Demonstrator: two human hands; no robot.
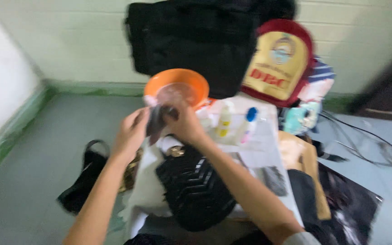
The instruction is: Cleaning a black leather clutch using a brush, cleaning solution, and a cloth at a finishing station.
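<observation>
Big stuff first: a large black bag (191,41) leans against the wall at the back, with a red and yellow backpack (280,59) right beside it. In front of those sits a cluttered surface (262,152) covered in pale plastic, and a black quilted handbag (193,190) lies on it near the front edge. An orange bowl (178,86) stands further back, and a couple of small bottles (232,122), one with a blue cap, are just to its right. Another dark bag (85,177) is down on the floor at the left.

Both hands are up over the handbag, just in front of the bowl, pinching a small dark cloth (156,121) between them. Frame is pretty blurry so it might be a pouch or some folded fabric, hard to call. It hangs limp, so I'd guess it's light and soft, not fragile, and easiest taken by an edge or corner.

Left hand (131,131) has its fingers curled onto the cloth's left side. Right hand (186,124) is closed on the top right part. Neither grip is slack, both are clamped on that one piece
</observation>
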